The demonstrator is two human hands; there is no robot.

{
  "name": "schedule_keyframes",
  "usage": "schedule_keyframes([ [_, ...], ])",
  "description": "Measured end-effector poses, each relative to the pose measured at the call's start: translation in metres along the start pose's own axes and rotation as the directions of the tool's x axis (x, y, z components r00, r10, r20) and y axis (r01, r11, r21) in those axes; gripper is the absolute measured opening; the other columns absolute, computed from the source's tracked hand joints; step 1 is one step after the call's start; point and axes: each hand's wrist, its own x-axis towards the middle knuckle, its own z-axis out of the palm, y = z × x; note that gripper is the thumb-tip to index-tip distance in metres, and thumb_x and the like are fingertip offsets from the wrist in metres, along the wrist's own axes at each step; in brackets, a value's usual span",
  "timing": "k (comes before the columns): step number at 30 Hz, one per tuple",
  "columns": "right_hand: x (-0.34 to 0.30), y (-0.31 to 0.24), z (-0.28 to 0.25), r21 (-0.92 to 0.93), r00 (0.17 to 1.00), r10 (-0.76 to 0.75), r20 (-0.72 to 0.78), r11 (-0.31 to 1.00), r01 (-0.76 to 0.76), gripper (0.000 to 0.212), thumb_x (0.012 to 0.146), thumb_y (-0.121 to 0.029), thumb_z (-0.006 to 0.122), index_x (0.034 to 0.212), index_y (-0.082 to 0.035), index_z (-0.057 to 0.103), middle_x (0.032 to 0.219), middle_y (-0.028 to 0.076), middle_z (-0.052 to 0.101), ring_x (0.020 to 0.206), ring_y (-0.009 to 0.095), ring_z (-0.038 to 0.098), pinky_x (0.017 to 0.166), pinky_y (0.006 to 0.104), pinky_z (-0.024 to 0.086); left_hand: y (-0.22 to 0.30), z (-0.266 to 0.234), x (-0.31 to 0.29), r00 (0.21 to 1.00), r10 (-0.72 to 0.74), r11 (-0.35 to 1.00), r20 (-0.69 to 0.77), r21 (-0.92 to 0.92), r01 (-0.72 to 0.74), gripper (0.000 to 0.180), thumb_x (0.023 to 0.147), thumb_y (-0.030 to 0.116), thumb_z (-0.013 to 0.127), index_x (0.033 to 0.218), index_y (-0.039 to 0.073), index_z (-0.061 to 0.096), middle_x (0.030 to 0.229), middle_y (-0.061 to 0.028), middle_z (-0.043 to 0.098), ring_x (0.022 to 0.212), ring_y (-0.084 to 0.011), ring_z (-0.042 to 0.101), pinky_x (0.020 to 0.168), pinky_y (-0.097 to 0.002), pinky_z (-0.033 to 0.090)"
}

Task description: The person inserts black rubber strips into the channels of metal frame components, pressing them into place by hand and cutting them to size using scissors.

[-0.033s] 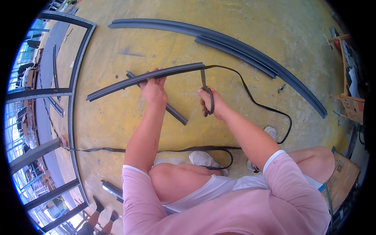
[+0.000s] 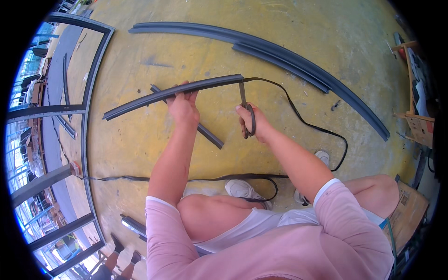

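Observation:
My left hand (image 2: 183,109) is closed around the middle of a dark grey frame profile (image 2: 140,102), holding it up over the floor. A black rubber sealing strip (image 2: 298,115) runs out of the profile's right end and loops down to the right. In my right hand (image 2: 254,122) is a pair of scissors (image 2: 243,95), gripped by the handles. Their blades point away from me and reach the profile's right end, where the strip leaves it. Whether the blades touch the strip I cannot tell. A shorter dark profile (image 2: 211,136) lies on the floor below, crossing under the held one.
Long dark profiles (image 2: 196,30) lie on the yellow floor ahead. A large dark window frame (image 2: 86,93) stands at the left. More black strip (image 2: 121,178) trails across the floor near my shoes (image 2: 242,190). Cardboard (image 2: 408,205) is at my right; another person's legs (image 2: 119,261) show at lower left.

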Motion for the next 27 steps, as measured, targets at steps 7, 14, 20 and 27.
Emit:
schedule_keyframes([
  [7, 0.002, 0.007, -0.008, -0.162, 0.999, -0.043, -0.016, 0.986, 0.040, 0.031, 0.097, -0.034, 0.056, 0.093, -0.003, 0.054, 0.067, 0.007, 0.053, 0.052, 0.017, 0.054, 0.044, 0.0346, 0.045, 0.000, -0.006, 0.005, 0.999, -0.004, 1.000, -0.045, 0.003, 0.004, 0.030, 0.105, 0.009, 0.040, 0.132, 0.005, 0.031, 0.118, -0.0215, 0.058, 0.104, -0.0373, 0.065, 0.090, -0.0535, 0.058],
  [14, 0.021, 0.065, -0.033, -0.682, 0.968, -0.238, -0.079, 0.721, 0.122, 0.036, 0.092, -0.039, 0.063, 0.095, -0.003, 0.057, 0.077, 0.015, 0.066, 0.071, 0.031, 0.065, 0.069, 0.0414, 0.052, -0.005, -0.033, 0.027, 0.983, -0.074, 0.992, -0.168, 0.087, 0.090, 0.024, 0.103, 0.007, 0.040, 0.126, -0.001, 0.037, 0.113, -0.0218, 0.060, 0.098, -0.0369, 0.066, 0.081, -0.0498, 0.062],
  [20, -0.040, 0.117, -0.076, -0.992, 0.975, -0.189, 0.121, 0.022, 0.127, 0.037, 0.087, -0.029, 0.065, 0.111, -0.004, 0.053, 0.088, 0.018, 0.070, 0.083, 0.036, 0.069, 0.071, 0.0473, 0.054, 0.006, -0.107, 0.056, 0.949, -0.168, 0.771, -0.267, 0.563, 0.296, 0.019, 0.093, 0.007, 0.043, 0.105, -0.002, 0.055, 0.093, -0.0169, 0.066, 0.080, -0.0301, 0.068, 0.063, -0.0447, 0.060],
  [27, 0.026, 0.060, -0.073, -0.985, 0.980, -0.107, 0.169, -0.041, 0.166, 0.035, 0.086, -0.012, 0.056, 0.119, -0.001, 0.059, 0.101, 0.017, 0.067, 0.094, 0.033, 0.065, 0.078, 0.0466, 0.053, 0.019, -0.187, 0.063, 0.851, -0.315, 0.296, -0.421, 0.808, 0.509, 0.019, 0.096, 0.014, 0.046, 0.100, 0.001, 0.059, 0.087, -0.0125, 0.064, 0.069, -0.0270, 0.068, 0.056, -0.0431, 0.062],
])
